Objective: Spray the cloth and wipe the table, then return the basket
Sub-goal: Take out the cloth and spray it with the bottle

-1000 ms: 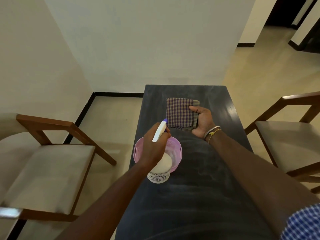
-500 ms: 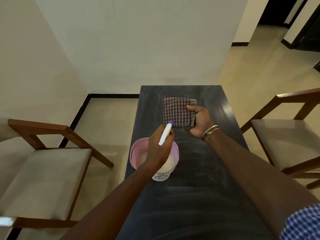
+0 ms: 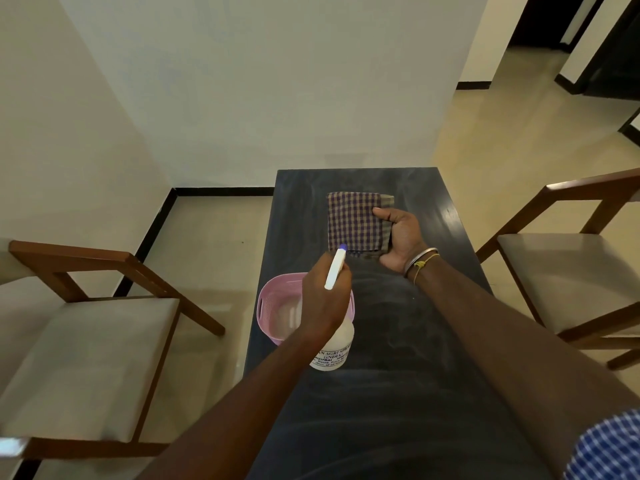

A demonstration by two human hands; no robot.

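Both hands are busy at frame centre: the left hand [image 3: 323, 299] wraps the white spray bottle [image 3: 334, 344], nozzle toward the folded checked cloth [image 3: 355, 221], which the right hand [image 3: 401, 237] pinches by its right edge above the dark bench [image 3: 398, 393]. Soft and light, the cloth likely flops unless held flat by an edge. The pink basket [image 3: 273, 306] sits lower left of the cloth, seemingly light and easily lifted by its rim.

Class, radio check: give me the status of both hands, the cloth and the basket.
Left hand grips bottle, nozzle at cloth. Right hand holds cloth up over table. Basket sits at table's left edge. Nothing in the way.
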